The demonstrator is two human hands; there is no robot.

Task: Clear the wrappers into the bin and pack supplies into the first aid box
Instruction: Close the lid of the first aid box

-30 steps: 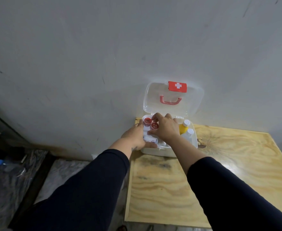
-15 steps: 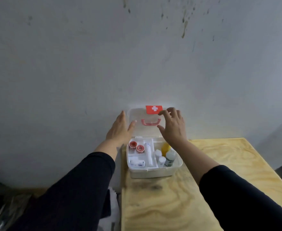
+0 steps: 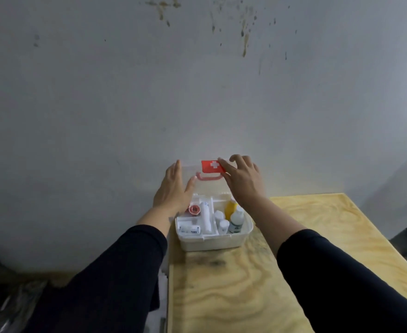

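Note:
A white first aid box (image 3: 212, 243) stands open at the table's far left corner against the wall. Its clear lid (image 3: 209, 188), with a red cross label (image 3: 211, 166) and a pink handle (image 3: 208, 177), stands upright. Inside lie a red tape roll (image 3: 194, 210), a white tube (image 3: 205, 217), a yellow bottle (image 3: 230, 209), white bottles (image 3: 223, 225) and a small packet (image 3: 189, 229). My left hand (image 3: 173, 188) lies on the lid's left edge, thumb on the front. My right hand (image 3: 242, 180) touches the lid's right upper part, fingers spread.
The light wooden table (image 3: 257, 284) runs from the box toward me and to the right. A stained grey wall (image 3: 197, 80) rises right behind the box. Dark clutter (image 3: 5, 304) lies on the floor at the lower left, beside the table's left edge.
Both hands have left the box's inside and gone up to the upright lid. The view has tilted upward, so the box sits lower in the frame.

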